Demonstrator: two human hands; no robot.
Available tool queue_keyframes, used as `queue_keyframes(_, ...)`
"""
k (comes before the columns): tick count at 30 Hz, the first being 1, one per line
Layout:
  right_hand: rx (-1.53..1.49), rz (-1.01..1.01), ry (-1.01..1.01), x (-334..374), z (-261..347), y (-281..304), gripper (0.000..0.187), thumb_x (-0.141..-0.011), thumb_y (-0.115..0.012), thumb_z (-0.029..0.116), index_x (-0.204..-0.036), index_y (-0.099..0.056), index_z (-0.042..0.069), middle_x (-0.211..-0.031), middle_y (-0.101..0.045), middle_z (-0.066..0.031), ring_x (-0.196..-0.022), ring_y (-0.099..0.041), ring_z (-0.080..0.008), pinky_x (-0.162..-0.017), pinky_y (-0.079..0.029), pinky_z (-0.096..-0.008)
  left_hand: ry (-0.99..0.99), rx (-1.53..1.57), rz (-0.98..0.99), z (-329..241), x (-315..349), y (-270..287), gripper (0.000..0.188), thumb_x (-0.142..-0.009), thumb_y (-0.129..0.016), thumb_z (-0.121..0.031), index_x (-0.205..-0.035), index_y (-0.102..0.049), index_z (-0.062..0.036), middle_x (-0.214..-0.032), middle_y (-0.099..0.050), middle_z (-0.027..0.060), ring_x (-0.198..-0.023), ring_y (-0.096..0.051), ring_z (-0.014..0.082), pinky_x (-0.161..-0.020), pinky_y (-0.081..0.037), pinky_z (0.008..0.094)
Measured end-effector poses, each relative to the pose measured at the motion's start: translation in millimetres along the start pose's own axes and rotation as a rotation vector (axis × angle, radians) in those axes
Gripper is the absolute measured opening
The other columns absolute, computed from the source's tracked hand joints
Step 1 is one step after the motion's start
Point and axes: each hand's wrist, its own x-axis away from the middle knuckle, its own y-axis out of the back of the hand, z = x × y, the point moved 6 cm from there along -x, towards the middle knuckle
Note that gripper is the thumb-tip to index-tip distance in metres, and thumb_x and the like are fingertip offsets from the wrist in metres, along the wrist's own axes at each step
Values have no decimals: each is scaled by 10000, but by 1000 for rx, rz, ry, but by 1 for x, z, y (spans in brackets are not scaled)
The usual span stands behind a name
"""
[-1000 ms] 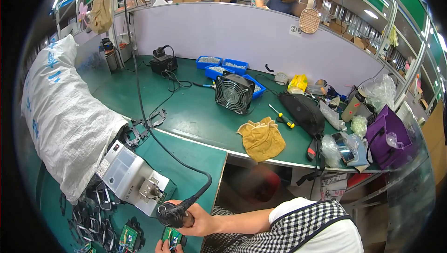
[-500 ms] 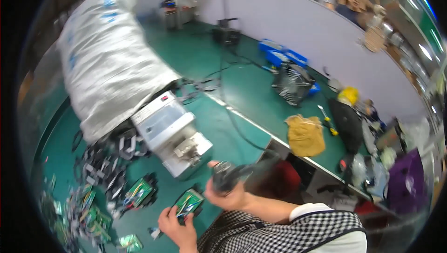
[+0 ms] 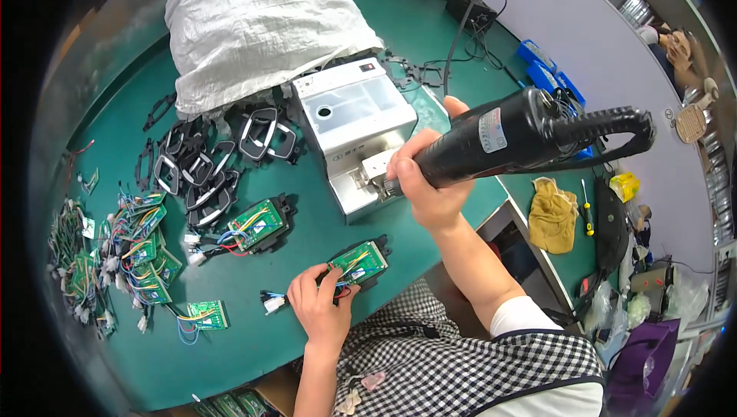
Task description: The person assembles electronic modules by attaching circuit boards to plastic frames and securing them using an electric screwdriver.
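My right hand [image 3: 439, 198] is wrapped round a black corded electric screwdriver [image 3: 495, 141], tilted with its lower end at the metal outlet of a grey-white screw feeder [image 3: 355, 114]. My fingers hide the bit, so I cannot tell whether it carries a screw. My left hand [image 3: 321, 313] lies on the bench with bent fingers gripping the left end of a green circuit board [image 3: 365, 262], near its coloured wires. That board sits on a black plastic part. Left of it, another wired board [image 3: 258, 225] rests on a similar black part.
Black plastic frames [image 3: 201, 171] are heaped below a big white woven sack [image 3: 261, 26]. Several wired boards [image 3: 146, 252] pile up at the left, with one loose board [image 3: 207, 315] nearer me. Right of the bench gap lie a tan cloth [image 3: 553, 217] and a yellow-handled screwdriver [image 3: 588, 217].
My right hand has brought the electric screwdriver from beside the board up to the feeder's outlet. My left hand stays at the same board. The whole view has shifted.
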Motion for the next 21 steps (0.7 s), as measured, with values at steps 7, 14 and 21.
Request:
queue_keyframes(7, -45, 62, -329, -6, 0, -13, 706, -705, -566, -29, -1279, -156, -25, -595, -518, -65, -502, -515, -132, -490, -435, -239, 11, 39, 29, 4, 5, 3, 409, -524, -724, -27, -910, -595, -67, -983, -529, 110, -922, -486, 299, -802, -379, 386)
queue_keyframes(14, -253, -16, -303, 51, 16, -36, 744, -742, -533, 9, -1320, -65, 17, -622, -507, -91, -521, -519, -171, -548, -473, -317, -33, 61, -3, 9, 6, 2, 347, -547, -725, -56, -878, -620, -73, -973, -536, 120, -883, -501, 301, -753, -402, 381)
queue_keyframes(21, -275, 119, -374, 70, -2, -77, 693, -724, -521, -62, -1290, -126, -3, -657, -534, -94, -553, -532, -145, -537, -460, -252, -37, 63, -30, 10, 8, 0, 302, -575, -702, -83, -870, -638, -87, -953, -535, 87, -900, -503, 267, -772, -391, 378)
